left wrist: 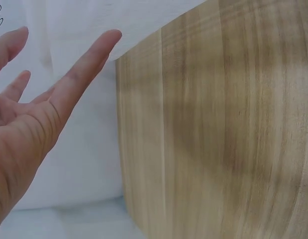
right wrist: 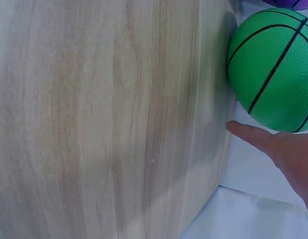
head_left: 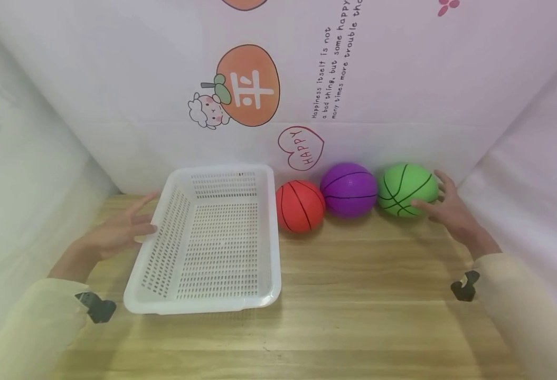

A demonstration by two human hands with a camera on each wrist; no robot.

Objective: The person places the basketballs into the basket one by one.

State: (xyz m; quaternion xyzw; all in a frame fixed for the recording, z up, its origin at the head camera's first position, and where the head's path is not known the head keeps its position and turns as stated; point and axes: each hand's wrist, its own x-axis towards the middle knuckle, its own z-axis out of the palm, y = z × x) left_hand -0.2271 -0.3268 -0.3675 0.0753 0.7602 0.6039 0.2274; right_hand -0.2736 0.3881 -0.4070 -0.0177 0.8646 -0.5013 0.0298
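Observation:
In the head view, a white plastic basket [head_left: 221,248] with slotted walls and floor stands left of centre on the wooden table. My left hand [head_left: 116,232] is beside its left rim, fingers extended and holding nothing; the left wrist view shows those fingers [left wrist: 86,69] spread. To the basket's right, a red ball [head_left: 301,207], a purple ball [head_left: 349,190] and a green ball [head_left: 406,190] form a row, each with black basketball lines. At the green ball's right side is my right hand [head_left: 454,214], its thumb and fingers spread. Whether it touches the ball is unclear.
A white printed cloth [head_left: 378,105] rises behind the balls and basket. More white cloth hangs along the left side [head_left: 26,148] and right side [head_left: 535,174]. The wooden table [head_left: 354,306] extends in front of the balls.

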